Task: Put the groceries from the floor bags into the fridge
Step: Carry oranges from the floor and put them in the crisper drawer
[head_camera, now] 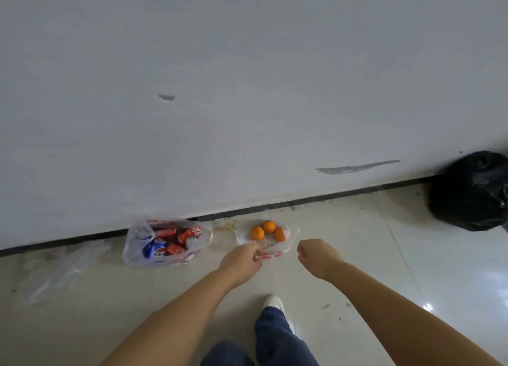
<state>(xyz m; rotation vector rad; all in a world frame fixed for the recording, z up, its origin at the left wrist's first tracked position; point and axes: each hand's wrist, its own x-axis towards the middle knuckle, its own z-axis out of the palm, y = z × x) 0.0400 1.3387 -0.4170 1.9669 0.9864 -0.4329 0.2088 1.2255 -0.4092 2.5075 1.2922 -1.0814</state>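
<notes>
Clear plastic bag (268, 240) of oranges (257, 232) lies by the far wall, right of the cans bag (167, 242). The left hand (242, 258) pinches its near edge; the right hand (316, 255) hovers curled, holding nothing.

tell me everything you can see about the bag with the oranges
The orange bag is thin clear plastic with red print near its front edge, lying slumped and open on the pale tiled floor close to the wall. Three oranges sit bunched in it. The left hand pinches its near edge; the right hand, fingers curled, is at its right side, contact unclear. The can bag lies apart to its left.
</notes>
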